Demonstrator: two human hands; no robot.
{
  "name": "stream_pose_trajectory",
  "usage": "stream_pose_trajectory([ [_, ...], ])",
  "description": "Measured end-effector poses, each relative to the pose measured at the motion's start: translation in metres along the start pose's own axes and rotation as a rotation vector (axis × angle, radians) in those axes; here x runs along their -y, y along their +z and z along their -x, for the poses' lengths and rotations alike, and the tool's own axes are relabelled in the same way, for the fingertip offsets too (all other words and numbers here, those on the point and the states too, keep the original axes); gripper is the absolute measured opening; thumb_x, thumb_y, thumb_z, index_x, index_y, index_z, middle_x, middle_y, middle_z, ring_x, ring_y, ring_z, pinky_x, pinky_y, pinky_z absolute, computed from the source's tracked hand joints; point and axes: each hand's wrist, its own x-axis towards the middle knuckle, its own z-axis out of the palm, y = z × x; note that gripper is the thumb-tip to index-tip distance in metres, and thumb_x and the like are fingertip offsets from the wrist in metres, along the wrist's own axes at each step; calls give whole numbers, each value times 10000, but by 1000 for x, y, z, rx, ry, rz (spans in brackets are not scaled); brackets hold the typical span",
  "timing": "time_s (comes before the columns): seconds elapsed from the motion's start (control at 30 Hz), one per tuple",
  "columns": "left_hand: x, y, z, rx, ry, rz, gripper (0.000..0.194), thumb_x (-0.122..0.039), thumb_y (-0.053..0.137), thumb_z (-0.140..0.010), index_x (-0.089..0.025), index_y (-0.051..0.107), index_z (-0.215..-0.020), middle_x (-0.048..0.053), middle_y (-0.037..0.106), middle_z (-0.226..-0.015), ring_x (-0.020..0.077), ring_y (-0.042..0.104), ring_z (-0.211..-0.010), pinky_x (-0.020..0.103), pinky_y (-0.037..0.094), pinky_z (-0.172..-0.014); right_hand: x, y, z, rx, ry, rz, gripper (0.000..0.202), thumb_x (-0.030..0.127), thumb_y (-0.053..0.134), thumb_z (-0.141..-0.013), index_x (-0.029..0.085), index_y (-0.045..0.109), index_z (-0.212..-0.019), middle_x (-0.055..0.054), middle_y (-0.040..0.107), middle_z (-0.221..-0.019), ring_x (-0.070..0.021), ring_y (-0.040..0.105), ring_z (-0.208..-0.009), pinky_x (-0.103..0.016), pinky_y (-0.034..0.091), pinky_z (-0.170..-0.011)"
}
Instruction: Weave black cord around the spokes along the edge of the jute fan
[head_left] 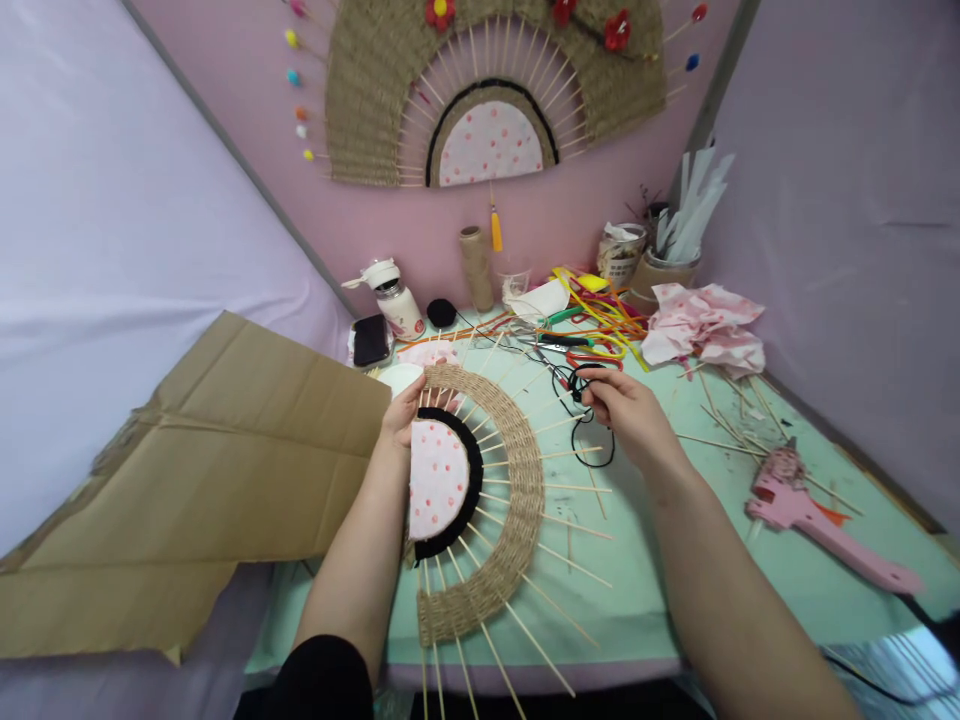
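Note:
My left hand is wrapped round the upper end of a woven fan, tilted on its side above the table. The fan has thin wooden sticks fanning out to the right, a band of tan twine woven through them, a black inner border and a half-round white centre with pink dots. To the right of the fan's upper part, my right hand pinches a loose bundle of black cord. A loop of that cord hangs below the fingers. Whether the cord is joined to the fan cannot be seen.
A large cardboard sheet leans at the left. A pink glue gun lies at the right, near crumpled pink-spotted paper and loose sticks. Scissors, a white bottle and a twine roll stand or lie behind. A larger fan hangs on the wall.

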Motion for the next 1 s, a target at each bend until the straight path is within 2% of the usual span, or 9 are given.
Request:
stream_pose_trajectory([
  [0.13, 7, 6, 2, 24, -53, 33, 430, -250, 281, -942, -246, 401, -1354, 70, 671, -1093, 193, 643, -971, 326, 528, -792, -2, 4, 3, 162, 111, 63, 324, 239, 548, -683, 166, 577, -997, 8, 567, -688, -52, 353, -456, -192, 246, -412],
  [0.27, 18, 12, 7, 73, -91, 46, 424, -271, 282, -942, -269, 405, -1348, 68, 652, -1134, 193, 641, -969, 342, 525, -785, -2, 6, 5, 219, 151, 26, 338, 263, 619, -658, 181, 567, -982, 8, 579, -732, -60, 409, -498, -189, 287, -430],
  [0.47, 35, 21, 15, 76, -89, -12, 428, -297, 336, -920, -268, 414, -1340, 93, 604, -1210, 224, 619, -1006, 383, 520, -776, -10, 11, 0, 196, 107, -39, 256, 342, 680, -657, 171, 625, -840, -23, 618, -790, -69, 447, -545, -195, 319, -461],
  [0.57, 42, 26, 17, 92, -117, -55, 433, -317, 376, -904, -265, 423, -1332, 109, 594, -1217, 241, 624, -982, 393, 531, -725, -17, 17, -5, 176, 34, -48, 277, 412, 678, -666, 165, 635, -783, -22, 622, -750, -66, 428, -513, -201, 305, -448],
  [0.67, 48, 32, 18, 132, -156, -90, 440, -327, 408, -893, -265, 425, -1329, 117, 609, -1184, 250, 638, -940, 416, 532, -717, -20, 27, -7, 212, -15, -78, 294, 439, 652, -687, 153, 618, -742, -14, 604, -668, -65, 417, -490, -197, 286, -434],
  [0.77, 54, 38, 19, 166, -159, -104, 447, -327, 455, -879, -280, 429, -1323, 101, 630, -1140, 248, 643, -936, 434, 515, -774, -17, 39, -9, 300, -33, -91, 263, 389, 627, -712, 157, 599, -832, 14, 586, -610, -57, 407, -458, -187, 280, -429],
  [0.87, 57, 42, 21, 166, -103, -112, 467, -303, 505, -859, -303, 424, -1319, 77, 643, -1109, 237, 649, -929, 429, 495, -825, -13, 50, -11, 376, -38, -89, 297, 304, 614, -703, 180, 551, -966, 18, 627, -639, -73, 463, -475, -196, 338, -456],
  [1.0, 60, 42, 20, 121, -36, -131, 446, -286, 537, -843, -301, 453, -1281, 73, 646, -1100, 222, 664, -879, 401, 499, -813, -14, 63, -18, 357, -7, -88, 302, 304, 645, -654, 182, 553, -915, -6, 671, -693, -104, 550, -532, -221, 395, -492],
])
